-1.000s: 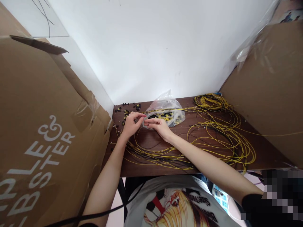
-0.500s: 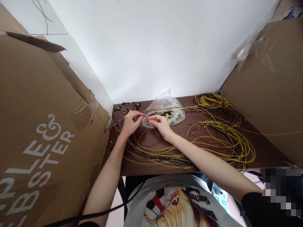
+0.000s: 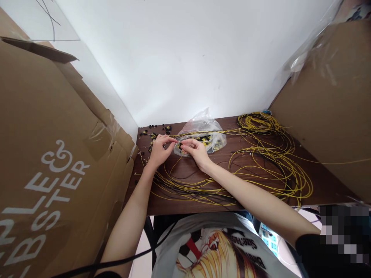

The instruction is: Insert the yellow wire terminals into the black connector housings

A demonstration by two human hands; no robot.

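Note:
My left hand [image 3: 161, 150] is closed in a pinch, thumb and forefinger together; whatever lies between the tips is too small to make out. Facing it, my right hand [image 3: 197, 151] pinches a small black part [image 3: 181, 145] at its fingertips. Both hands meet over the left edge of a clear plastic bag [image 3: 218, 129], which holds many small yellow-and-black parts [image 3: 206, 139]. A thin yellow wire curves up from the table toward the right fingertips. Small black and yellow pieces [image 3: 153, 136] lie scattered beyond my left hand.
Long loops of yellow and black wire [image 3: 290, 185] spread over the brown table [image 3: 203, 164], with a coiled bundle [image 3: 257, 123] at the back right. Large cardboard boxes stand on the left [image 3: 58, 135] and right [image 3: 327, 100]. A white wall [image 3: 185, 58] rises behind.
The small black part shows more plainly at my right fingertips. Both hands stay nearly in place, and the view has shifted slightly.

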